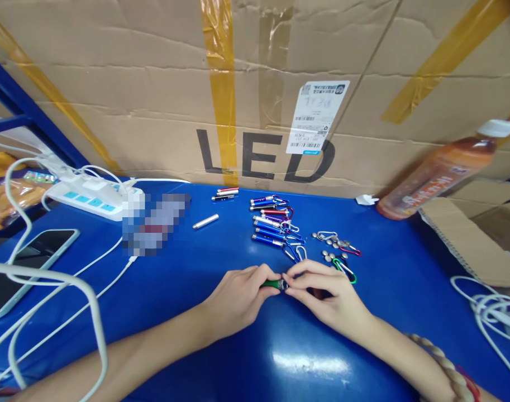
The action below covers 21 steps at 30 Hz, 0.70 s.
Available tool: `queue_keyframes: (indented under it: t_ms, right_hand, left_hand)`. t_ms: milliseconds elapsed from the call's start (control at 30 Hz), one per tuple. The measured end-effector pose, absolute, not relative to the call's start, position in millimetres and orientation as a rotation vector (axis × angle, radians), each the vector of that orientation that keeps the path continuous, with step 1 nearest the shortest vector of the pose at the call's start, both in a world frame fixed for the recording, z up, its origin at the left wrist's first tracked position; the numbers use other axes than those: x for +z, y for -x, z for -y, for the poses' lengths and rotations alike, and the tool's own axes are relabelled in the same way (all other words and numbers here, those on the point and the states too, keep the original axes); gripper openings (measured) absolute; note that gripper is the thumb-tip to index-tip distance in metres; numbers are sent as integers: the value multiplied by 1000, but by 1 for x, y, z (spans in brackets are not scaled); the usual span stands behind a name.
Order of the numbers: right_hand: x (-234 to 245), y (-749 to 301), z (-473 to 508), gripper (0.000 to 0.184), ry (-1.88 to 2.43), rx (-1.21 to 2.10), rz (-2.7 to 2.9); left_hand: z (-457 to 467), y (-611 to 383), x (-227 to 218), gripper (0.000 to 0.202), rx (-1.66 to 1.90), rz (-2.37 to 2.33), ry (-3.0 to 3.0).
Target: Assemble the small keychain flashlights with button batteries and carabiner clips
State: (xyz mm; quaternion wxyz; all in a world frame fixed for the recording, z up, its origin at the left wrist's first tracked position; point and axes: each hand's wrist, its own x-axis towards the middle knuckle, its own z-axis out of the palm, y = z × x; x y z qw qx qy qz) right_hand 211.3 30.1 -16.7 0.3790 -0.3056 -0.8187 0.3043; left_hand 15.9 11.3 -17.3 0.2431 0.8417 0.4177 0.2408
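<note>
My left hand (238, 296) pinches a small green flashlight body (272, 283) on the blue table (221, 346). My right hand (322, 293) is closed on the flashlight's metal end, fingertips meeting the left hand's. A green carabiner clip (346, 270) lies just beyond my right hand. Behind my hands sits a heap of blue, red and purple keychain flashlights (275, 226), and to its right small round button batteries (330, 255) with loose clips (327, 236).
A white power strip (91, 198) with cables stands at the left, a phone (24, 265) in front of it. A silver tube (205, 221) lies mid-table. An orange drink bottle (437, 173) leans at the right. A large LED carton (255, 95) walls the back.
</note>
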Motion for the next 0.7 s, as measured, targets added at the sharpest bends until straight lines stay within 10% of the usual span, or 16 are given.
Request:
queue_keyframes:
  t_ms: [700]
  right_hand:
    - [-15, -200, -24, 21, 948, 1060, 1932]
  left_hand:
    - [-9, -17, -26, 23, 765, -1083, -2730]
